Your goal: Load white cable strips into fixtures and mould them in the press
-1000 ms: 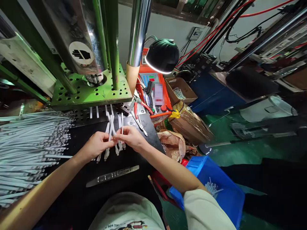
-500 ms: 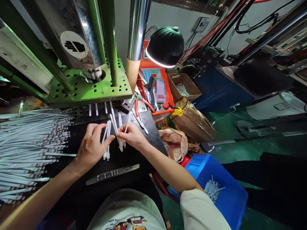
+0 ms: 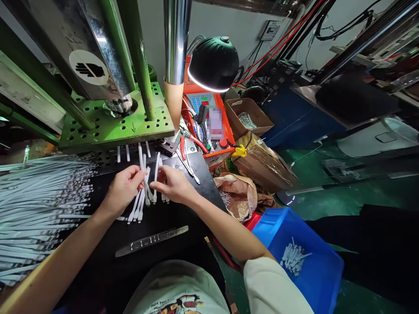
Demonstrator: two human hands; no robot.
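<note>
Flat white cables with small plug ends lie loose on the black tabletop (image 3: 163,218) around my hands. My left hand (image 3: 124,189) is closed in a pinch on one white cable (image 3: 142,162), held at a slant over several others (image 3: 137,207). Beside it, my right hand (image 3: 176,185) has its thumb and fingers apart, very close to an upright-lying cable (image 3: 157,168). Whether it touches that cable I cannot tell. More cable ends (image 3: 127,153) poke out below the edge of the green press plate (image 3: 134,131).
A large heap of white cables (image 3: 39,200) covers the left side. Ahead stand the press column (image 3: 176,48) and a lamp (image 3: 214,65). Red-handled pliers (image 3: 182,148) lie near an orange case (image 3: 225,152). A clear slotted strip (image 3: 153,240) lies in front; a blue bin (image 3: 314,274) sits right.
My left hand has gone from spread thumb and fingers to pinching a cable. My right hand has loosened its pinch, its fingers now apart. The view has shifted slightly.
</note>
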